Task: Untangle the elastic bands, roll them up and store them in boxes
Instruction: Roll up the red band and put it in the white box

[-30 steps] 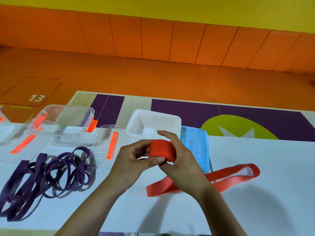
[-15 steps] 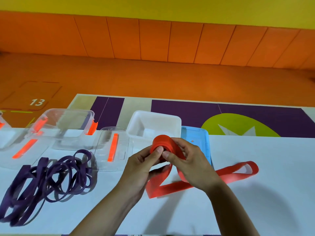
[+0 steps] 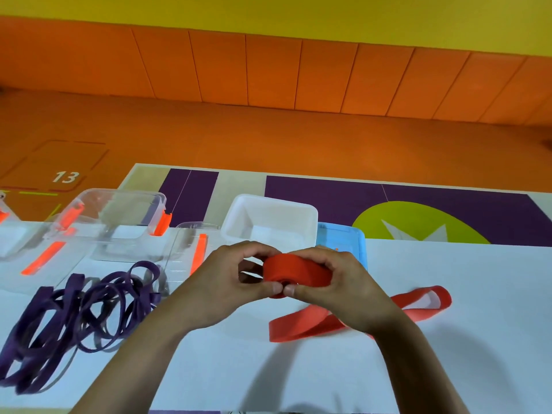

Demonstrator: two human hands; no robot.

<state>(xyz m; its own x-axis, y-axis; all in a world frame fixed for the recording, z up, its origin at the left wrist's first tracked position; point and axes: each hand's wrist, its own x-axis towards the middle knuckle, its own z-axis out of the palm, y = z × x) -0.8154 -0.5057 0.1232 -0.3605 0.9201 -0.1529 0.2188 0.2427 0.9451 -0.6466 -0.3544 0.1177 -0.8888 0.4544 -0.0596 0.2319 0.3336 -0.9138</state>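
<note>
Rolling the red band (image 3: 298, 268) just in front of the white box (image 3: 270, 201)
Both the left hand (image 3: 227, 282) and the right hand (image 3: 346, 285) pinch the roll, fingers (image 3: 316, 253) curled over it, thumbs meeting at its core; the loose tail trails on the bench (image 3: 448, 369) to the right of the box, purple bands (image 3: 89, 312) tangled to its left. A slackened pinch would probably let the springy coil unwind, or the tail wind on crooked

- Bare table (image 3: 478, 369) gives open room on the right and along the near edge
- The red band (image 3: 298, 327) trails a loose tail across the right middle
- Purple bands (image 3: 74, 312) sprawl tangled over the left
- Clear box (image 3: 119, 210), clear lid (image 3: 182, 252), white box (image 3: 236, 225) and blue lid (image 3: 340, 237) crowd the far side
</note>
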